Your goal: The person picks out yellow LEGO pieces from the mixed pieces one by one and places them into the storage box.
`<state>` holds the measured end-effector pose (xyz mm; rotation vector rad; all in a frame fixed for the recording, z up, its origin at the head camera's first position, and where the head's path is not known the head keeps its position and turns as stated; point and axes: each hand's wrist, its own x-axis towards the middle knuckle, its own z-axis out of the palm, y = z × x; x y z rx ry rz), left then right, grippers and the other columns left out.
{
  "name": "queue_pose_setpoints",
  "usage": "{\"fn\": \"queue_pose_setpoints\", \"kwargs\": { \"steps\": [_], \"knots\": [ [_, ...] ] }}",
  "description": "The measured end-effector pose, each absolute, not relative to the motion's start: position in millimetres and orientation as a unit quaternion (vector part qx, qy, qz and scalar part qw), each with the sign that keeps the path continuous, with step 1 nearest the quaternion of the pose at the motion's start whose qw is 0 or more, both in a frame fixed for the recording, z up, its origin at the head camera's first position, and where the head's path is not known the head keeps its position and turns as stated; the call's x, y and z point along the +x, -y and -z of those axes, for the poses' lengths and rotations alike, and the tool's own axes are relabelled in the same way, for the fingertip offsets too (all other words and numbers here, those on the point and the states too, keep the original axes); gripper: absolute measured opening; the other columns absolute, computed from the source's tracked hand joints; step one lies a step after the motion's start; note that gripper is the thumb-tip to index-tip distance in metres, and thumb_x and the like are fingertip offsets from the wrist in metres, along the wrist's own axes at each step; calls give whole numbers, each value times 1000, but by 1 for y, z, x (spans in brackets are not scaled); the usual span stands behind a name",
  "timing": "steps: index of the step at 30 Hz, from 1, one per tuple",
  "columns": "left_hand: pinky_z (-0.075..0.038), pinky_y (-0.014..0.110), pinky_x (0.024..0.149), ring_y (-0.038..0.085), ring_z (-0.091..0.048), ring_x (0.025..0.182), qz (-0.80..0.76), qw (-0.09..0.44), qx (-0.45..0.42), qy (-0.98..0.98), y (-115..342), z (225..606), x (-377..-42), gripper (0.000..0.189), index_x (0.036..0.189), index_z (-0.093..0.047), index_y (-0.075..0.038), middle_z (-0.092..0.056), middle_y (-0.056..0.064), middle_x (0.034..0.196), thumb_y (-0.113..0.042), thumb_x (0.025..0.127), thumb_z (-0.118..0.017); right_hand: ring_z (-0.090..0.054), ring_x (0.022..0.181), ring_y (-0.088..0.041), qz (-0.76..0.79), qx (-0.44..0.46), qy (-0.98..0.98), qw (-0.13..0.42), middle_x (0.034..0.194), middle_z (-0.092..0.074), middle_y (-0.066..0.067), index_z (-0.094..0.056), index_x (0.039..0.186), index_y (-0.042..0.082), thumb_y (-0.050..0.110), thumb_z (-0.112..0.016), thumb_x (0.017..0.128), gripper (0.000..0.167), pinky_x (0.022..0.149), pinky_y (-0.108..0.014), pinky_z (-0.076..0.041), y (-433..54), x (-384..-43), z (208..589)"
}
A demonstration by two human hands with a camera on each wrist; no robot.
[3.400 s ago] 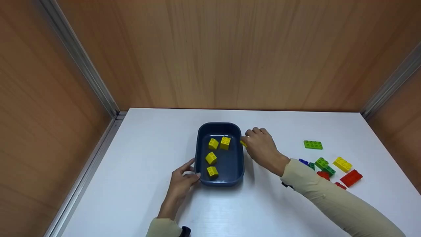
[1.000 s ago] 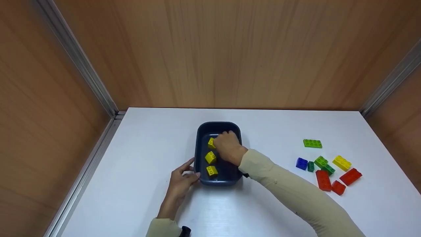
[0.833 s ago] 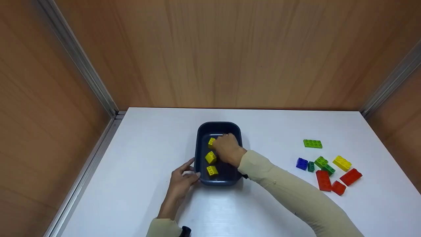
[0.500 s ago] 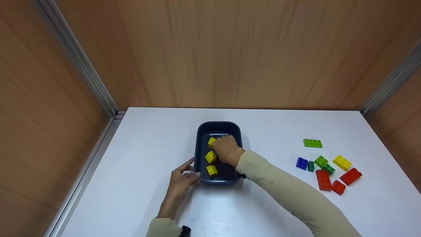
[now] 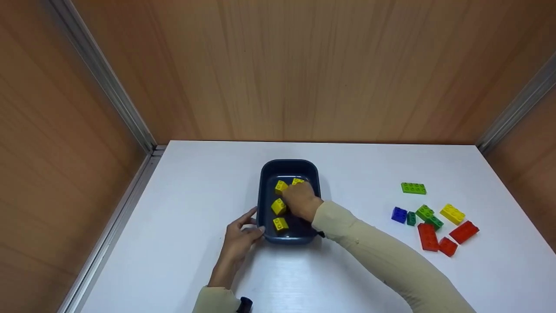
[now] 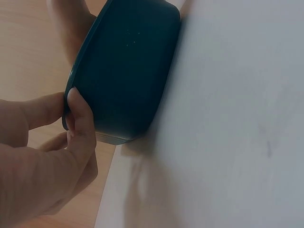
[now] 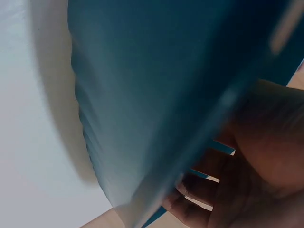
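Observation:
A dark blue tray point(image 5: 288, 240) sits on the white table with several yellow toy bricks point(image 5: 279, 207) in it. At the tray's near left corner, my left hand point(image 5: 238, 243) pinches the rim; the left wrist view shows its thumb and fingers at the edge of the tray point(image 6: 128, 71). My right hand point(image 5: 302, 201) reaches down inside the tray, along its right side. One yellow brick point(image 5: 297, 181) shows just beyond the right knuckles. The right fingertips are hidden in the head view and partly behind the tray wall point(image 7: 142, 95) in the right wrist view, so any brick under them cannot be seen.
On the table's right side lie a light green brick point(image 5: 413, 188), a blue brick point(image 5: 399, 214), several green bricks point(image 5: 425, 212), a yellow brick point(image 5: 452, 214) and red bricks point(image 5: 428, 237). Wooden panels point(image 5: 278, 69) rise behind the table and at both sides.
My right hand came from the tray's right edge with a yellow brick and went down inside. It has since shifted slightly nearer, uncovering the far right yellow brick. The left hand stays at the rim.

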<state>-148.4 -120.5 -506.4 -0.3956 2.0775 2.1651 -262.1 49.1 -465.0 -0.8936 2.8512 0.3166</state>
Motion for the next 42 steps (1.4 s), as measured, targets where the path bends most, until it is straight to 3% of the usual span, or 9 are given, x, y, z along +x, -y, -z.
{"fn": "queue_pose_setpoints", "kwargs": {
  "steps": [8, 18, 26, 33, 42],
  "knots": [
    [-61, 29, 82, 15, -64, 89, -716, 54, -117, -686, 121, 507, -147, 66, 157, -48, -2, -49, 18, 122, 5, 95, -70, -77, 94, -24, -146, -299, -942, 45, 99, -78, -10, -75, 103, 4, 17, -74, 99, 13, 86, -41, -65, -48, -259, 468],
    [-62, 29, 84, 15, -65, 90, -711, 56, -124, -690, 120, 507, -146, 67, 157, -49, -4, -49, 18, 124, 4, 94, -69, -74, 101, -28, -85, -304, -947, 66, 109, -78, -12, -77, 112, 5, 19, -68, 105, 18, 98, -47, -61, -57, -257, 463],
    [-62, 32, 85, 16, -64, 90, -711, 55, -130, -689, 120, 507, -147, 67, 157, -49, -4, -50, 18, 123, 4, 94, -70, -69, 107, -33, -61, -312, -948, 32, 115, -77, -13, -77, 119, 6, 18, -78, 98, 24, 96, -52, -59, -73, -254, 454],
    [-61, 29, 84, 16, -65, 91, -710, 53, -127, -691, 120, 507, -147, 67, 157, -49, -3, -50, 18, 122, 4, 94, -70, -68, 104, -33, -38, -315, -948, -12, 116, -74, -18, -76, 123, 3, 17, -74, 101, 27, 96, -51, -60, -91, -252, 453],
    [-63, 32, 85, 17, -67, 90, -713, 53, -125, -688, 120, 505, -147, 66, 157, -48, -1, -50, 18, 121, 7, 95, -69, -66, 108, -34, -28, -310, -949, -52, 120, -73, -16, -75, 127, 4, 16, -79, 96, 33, 98, -50, -58, -111, -248, 451]
  ]
}}
